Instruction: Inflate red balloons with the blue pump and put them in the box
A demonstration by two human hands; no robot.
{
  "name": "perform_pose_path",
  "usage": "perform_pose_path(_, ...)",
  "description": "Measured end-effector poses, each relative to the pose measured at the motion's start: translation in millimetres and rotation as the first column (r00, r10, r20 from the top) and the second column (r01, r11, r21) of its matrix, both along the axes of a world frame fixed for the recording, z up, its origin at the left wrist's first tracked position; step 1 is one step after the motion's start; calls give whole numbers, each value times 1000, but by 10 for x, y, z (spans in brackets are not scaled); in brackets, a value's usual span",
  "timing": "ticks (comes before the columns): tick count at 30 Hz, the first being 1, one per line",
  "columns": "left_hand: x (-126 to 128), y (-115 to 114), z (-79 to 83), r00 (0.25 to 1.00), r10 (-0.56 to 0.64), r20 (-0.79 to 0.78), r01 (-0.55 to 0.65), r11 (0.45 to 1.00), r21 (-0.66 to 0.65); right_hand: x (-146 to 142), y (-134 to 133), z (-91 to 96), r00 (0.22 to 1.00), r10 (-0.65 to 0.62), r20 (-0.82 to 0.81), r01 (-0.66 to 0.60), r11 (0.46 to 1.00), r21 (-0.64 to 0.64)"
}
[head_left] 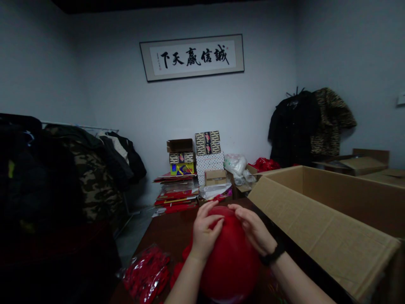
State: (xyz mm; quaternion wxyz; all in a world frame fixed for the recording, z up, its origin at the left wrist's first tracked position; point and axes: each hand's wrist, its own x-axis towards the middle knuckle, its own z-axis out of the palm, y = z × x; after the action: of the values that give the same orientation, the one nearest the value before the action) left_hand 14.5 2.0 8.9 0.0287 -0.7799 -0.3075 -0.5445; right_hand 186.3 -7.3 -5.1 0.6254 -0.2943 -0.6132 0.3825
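A round red ball-like object [232, 261], perhaps a lantern, is held up in front of me over a dark wooden table [167, 234]. My left hand [205, 232] is curled over its upper left side, fingers pressed on the top. My right hand [253, 228], with a black band at the wrist, grips its upper right side, fingers bent toward the top. Both hands meet near the object's crown.
A large open cardboard box [319, 219] stands at my right. A clear bag of red items [147, 272] lies at the lower left of the table. Stacked boxes [207, 156] and red packets sit at the far end. Coats hang on racks left and right.
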Motion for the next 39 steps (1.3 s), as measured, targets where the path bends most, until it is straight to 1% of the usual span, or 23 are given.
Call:
perform_pose_path(2,-28,10,-10,1000,0,30,1,1000,-24,52,-18,29,997,32,66,-34,999,37)
perform_pose_path(4,-45,15,-13,999,-1,43,3,1000,-31,84,-5,25,992,9,124,-19,997,78)
perform_pose_path(6,-51,14,-12,998,3,59,-1,999,-36,86,32,-10,988,-68,138,52,992,116)
perform_pose_path(8,-48,8,-9,997,10,76,-7,999,-37,61,69,-61,978,-177,112,159,976,149)
perform_pose_path(11,-34,-10,3,997,5,74,-2,999,-35,3,84,-118,944,-320,79,299,932,206)
perform_pose_path(14,-19,-25,20,997,-7,74,10,999,-41,-36,52,-132,903,-422,74,387,877,285)
perform_pose_path(17,-10,-29,28,997,-19,75,22,999,-46,-39,23,-131,867,-494,67,442,824,355)
perform_pose_path(20,1,-27,20,997,-33,63,37,998,-54,-29,23,-128,854,-515,75,450,803,391)
perform_pose_path(23,17,-18,-4,997,-30,69,34,998,-58,-34,53,-113,846,-529,66,475,804,358)
perform_pose_path(26,31,-7,-37,997,-18,71,23,997,-67,-52,101,-92,844,-534,46,509,826,244)
perform_pose_path(28,39,-3,-58,998,-15,61,19,997,-79,-64,135,-87,866,-498,50,486,860,156)
perform_pose_path(30,45,-2,-75,999,-9,53,13,996,-85,-73,162,-97,896,-441,43,437,896,77)
perform_pose_path(33,48,-5,-90,999,7,33,-4,996,-90,-77,187,-139,931,-366,0,366,931,5)
perform_pose_path(36,48,-10,-83,1000,10,-9,-11,995,-101,-56,191,-178,949,-316,3,316,949,16)
perform_pose_path(39,44,-3,-48,998,-10,-59,4,994,-108,-20,168,-177,945,-305,121,294,951,102)
